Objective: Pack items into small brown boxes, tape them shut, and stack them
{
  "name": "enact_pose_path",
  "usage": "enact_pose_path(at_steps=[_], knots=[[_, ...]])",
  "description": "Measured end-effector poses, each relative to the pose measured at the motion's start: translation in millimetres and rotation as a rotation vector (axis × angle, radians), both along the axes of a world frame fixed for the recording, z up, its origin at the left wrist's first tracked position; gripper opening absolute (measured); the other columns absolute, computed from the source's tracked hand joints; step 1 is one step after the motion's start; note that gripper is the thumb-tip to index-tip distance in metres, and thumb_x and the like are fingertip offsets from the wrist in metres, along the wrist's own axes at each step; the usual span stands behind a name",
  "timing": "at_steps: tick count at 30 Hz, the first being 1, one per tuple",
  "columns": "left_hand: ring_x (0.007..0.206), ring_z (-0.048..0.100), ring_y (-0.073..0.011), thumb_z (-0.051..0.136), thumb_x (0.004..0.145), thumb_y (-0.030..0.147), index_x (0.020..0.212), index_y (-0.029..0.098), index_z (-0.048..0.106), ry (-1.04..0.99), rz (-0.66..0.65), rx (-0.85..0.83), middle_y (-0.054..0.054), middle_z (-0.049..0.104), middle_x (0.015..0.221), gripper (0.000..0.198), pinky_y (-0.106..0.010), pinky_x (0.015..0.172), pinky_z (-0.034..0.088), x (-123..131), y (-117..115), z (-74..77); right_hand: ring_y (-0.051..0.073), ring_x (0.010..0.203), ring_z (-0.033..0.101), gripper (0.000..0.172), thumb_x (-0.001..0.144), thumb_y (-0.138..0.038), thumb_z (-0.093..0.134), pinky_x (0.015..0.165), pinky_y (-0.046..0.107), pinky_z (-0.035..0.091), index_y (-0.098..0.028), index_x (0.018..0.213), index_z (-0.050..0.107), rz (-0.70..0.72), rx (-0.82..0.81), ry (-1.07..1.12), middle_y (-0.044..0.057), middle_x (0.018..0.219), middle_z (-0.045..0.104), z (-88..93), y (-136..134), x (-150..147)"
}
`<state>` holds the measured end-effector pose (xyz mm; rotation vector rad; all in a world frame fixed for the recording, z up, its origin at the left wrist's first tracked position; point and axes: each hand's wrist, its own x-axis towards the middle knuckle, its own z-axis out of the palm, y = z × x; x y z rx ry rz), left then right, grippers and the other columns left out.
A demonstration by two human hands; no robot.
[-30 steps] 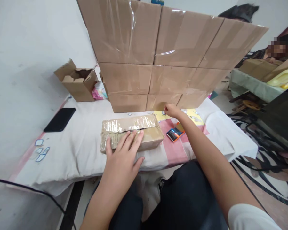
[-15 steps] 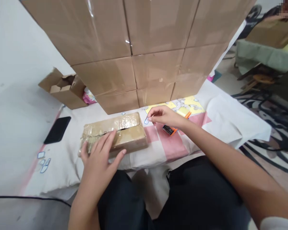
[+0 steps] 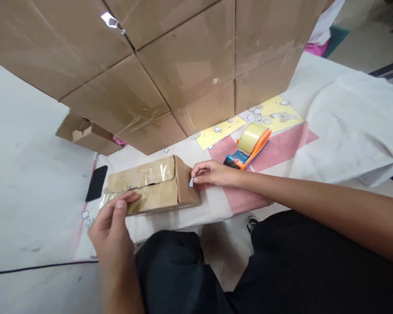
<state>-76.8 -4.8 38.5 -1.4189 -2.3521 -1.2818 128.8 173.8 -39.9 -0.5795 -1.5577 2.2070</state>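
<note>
A long cardboard box (image 3: 159, 189) lies on the cloth, its top covered with shiny clear tape and a gap running along the middle seam. My left hand (image 3: 113, 222) is at its left end, thumb and fingers drawn together over the top; whatever they may pinch is hidden. Beside the box's right end, my right hand (image 3: 212, 173) has its fingers curled, with a small white piece with a blue edge (image 3: 191, 182) at the fingertips. Behind that wrist lies an orange and blue tape dispenser (image 3: 257, 150) carrying a wide roll of tape (image 3: 251, 136).
Stacked taped cartons (image 3: 196, 65) rise behind the box. An open carton (image 3: 93, 137) stands at the back left, with a black phone-like slab (image 3: 97, 183) in front of it. Pale scraps (image 3: 280, 116) are scattered on the printed tablecloth (image 3: 212, 209). A wall (image 3: 26, 174) borders the left.
My left hand has gone from spread on the box to fingers drawn together. My right hand has come down to the box's right end. The view has turned, showing the tape dispenser more fully.
</note>
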Motion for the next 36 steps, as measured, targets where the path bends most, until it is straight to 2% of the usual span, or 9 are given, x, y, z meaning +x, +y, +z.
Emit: enact_pose_path(at_steps=[2,4,7,12,22,30,33,35,36], knots=[[0.091,0.071,-0.0254,0.057,0.086,0.033,0.076,0.02,0.066,-0.147,0.089,0.156,-0.004,0.074,0.081,0.019,-0.044,0.093,0.058,-0.9,4.5,-3.7,0.011,0.072,0.062,0.022,0.07,-0.027,0.083,0.065,0.023,0.049,-0.018,0.08,0.066,0.025,-0.047,0.024,-0.001,0.079,0.07,-6.3,-2.1,-5.6],[0.082,0.07,-0.0238,0.059,0.081,0.031,0.068,0.02,0.063,-0.19,0.14,0.209,-0.002,0.072,0.075,0.018,-0.043,0.088,0.059,-2.5,7.9,-5.0,0.011,0.071,0.062,0.021,0.07,-0.028,0.083,0.066,0.023,0.049,-0.018,0.08,0.067,0.051,-0.042,0.037,-0.002,0.076,0.069,-9.7,-3.7,-8.3],[0.077,0.068,-0.0219,0.059,0.079,0.03,0.067,0.019,0.064,-0.188,0.161,0.204,-0.002,0.072,0.074,0.016,-0.04,0.083,0.059,-3.0,10.5,-4.4,0.011,0.073,0.061,0.019,0.071,-0.027,0.083,0.07,0.024,0.048,-0.017,0.08,0.069,0.067,0.048,0.066,-0.001,0.076,0.069,-8.0,-5.8,-7.1],[0.075,0.065,-0.0192,0.059,0.078,0.025,0.066,0.019,0.065,-0.197,0.124,0.245,-0.001,0.069,0.07,0.015,-0.035,0.08,0.056,0.9,11.5,-3.6,0.012,0.074,0.061,0.014,0.072,-0.026,0.08,0.072,0.025,0.048,-0.018,0.077,0.07,0.048,0.158,0.097,-0.001,0.078,0.067,-0.8,-12.0,-4.3],[0.076,0.064,-0.018,0.059,0.081,0.025,0.068,0.018,0.065,-0.179,0.103,0.207,-0.002,0.07,0.076,0.016,-0.032,0.078,0.054,-0.1,8.7,-4.1,0.012,0.068,0.056,0.012,0.071,-0.025,0.076,0.067,0.026,0.043,-0.018,0.072,0.066,-0.021,0.169,0.014,-0.002,0.069,0.062,4.9,-18.5,-11.9],[0.078,0.064,-0.0174,0.06,0.083,0.022,0.07,0.016,0.067,-0.185,0.032,0.251,-0.001,0.068,0.073,0.016,-0.031,0.08,0.05,0.9,9.7,-6.6,0.013,0.07,0.056,0.015,0.071,-0.028,0.076,0.069,0.027,0.045,-0.017,0.072,0.067,-0.003,0.214,-0.003,-0.001,0.075,0.062,7.2,-19.0,-11.2],[0.083,0.065,-0.0194,0.061,0.085,0.026,0.074,0.017,0.068,-0.127,0.032,0.201,-0.001,0.069,0.077,0.016,-0.033,0.081,0.051,-3.8,8.3,-7.9,0.014,0.073,0.057,0.017,0.075,-0.031,0.074,0.071,0.029,0.048,-0.018,0.076,0.064,0.004,0.249,-0.029,0.001,0.08,0.063,6.5,-22.0,-10.9],[0.085,0.065,-0.0203,0.063,0.086,0.031,0.08,0.018,0.069,-0.033,0.024,0.109,-0.001,0.069,0.08,0.015,-0.034,0.079,0.051,-3.7,5.6,-6.1,0.018,0.084,0.061,0.024,0.075,-0.031,0.075,0.078,0.034,0.051,-0.017,0.091,0.063,-0.091,0.335,-0.088,0.006,0.098,0.064,6.0,-25.0,-10.1],[0.085,0.064,-0.0206,0.064,0.086,0.032,0.081,0.019,0.069,0.055,0.014,0.06,-0.001,0.069,0.081,0.016,-0.036,0.08,0.05,-1.0,3.8,-4.0,0.022,0.096,0.061,0.036,0.074,-0.031,0.077,0.086,0.038,0.051,-0.017,0.103,0.061,-0.156,0.404,-0.122,0.01,0.112,0.062,5.8,-26.5,-9.6]])
